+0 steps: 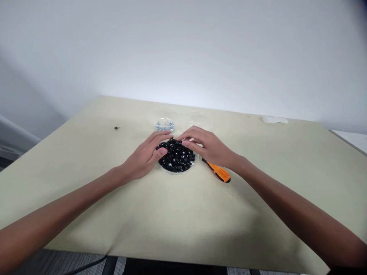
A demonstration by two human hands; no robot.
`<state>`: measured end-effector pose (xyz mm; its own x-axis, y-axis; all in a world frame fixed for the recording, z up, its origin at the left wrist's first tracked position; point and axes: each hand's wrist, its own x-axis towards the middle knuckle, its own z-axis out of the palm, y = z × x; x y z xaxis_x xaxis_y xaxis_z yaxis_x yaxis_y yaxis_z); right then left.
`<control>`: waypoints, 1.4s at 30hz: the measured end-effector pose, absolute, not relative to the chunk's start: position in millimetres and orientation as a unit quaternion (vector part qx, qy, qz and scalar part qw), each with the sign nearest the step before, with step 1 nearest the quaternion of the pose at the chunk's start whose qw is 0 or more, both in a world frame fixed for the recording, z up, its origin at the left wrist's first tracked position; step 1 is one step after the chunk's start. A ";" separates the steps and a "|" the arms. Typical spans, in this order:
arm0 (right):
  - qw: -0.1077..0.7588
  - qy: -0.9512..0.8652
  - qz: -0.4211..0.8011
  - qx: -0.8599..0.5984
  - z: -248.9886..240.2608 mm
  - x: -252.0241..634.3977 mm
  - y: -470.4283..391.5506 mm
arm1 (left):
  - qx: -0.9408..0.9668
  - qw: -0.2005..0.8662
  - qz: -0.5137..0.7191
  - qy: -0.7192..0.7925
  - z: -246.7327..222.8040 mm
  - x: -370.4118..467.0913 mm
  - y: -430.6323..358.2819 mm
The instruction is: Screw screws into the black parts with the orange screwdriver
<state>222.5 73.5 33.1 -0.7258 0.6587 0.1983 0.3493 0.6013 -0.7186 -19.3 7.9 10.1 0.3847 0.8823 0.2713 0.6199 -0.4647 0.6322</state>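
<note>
A round clear dish is heaped with small glossy black pieces, a few showing shiny metal spots. My left hand curves around the left side of the dish, fingers stretched and thumb apart, with the fingertips at the far edge of the heap. On the other side my right hand bends over the far right rim. Its fingers and thumb stand apart near the pieces, and I see nothing held in either hand. An orange and black screwdriver handle lies beside the dish, its front end hidden under my right hand.
Behind the dish stands a clear container with small silvery parts, and another clear container sits to its right. A white flat object lies at the table's back right. A small dark piece is at the left.
</note>
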 end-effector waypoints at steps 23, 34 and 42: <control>0.083 -0.884 0.291 -0.355 27.8 209.5 65.2 | 0.853 0.272 0.095 0.435 26.9 -20.1 32.0; 0.089 -0.875 0.300 -0.368 29.5 203.3 66.5 | 0.845 0.203 0.195 0.455 18.3 -15.1 21.4; 0.108 -0.870 0.321 -0.357 24.9 205.4 68.5 | 0.848 0.108 0.214 0.472 19.6 -17.6 8.4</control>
<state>205.4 68.5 24.9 -0.7213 0.6913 -0.0426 0.5530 0.5378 -0.6364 -17.6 8.4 19.6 0.4616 0.8476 0.2617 0.7549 -0.5302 0.3859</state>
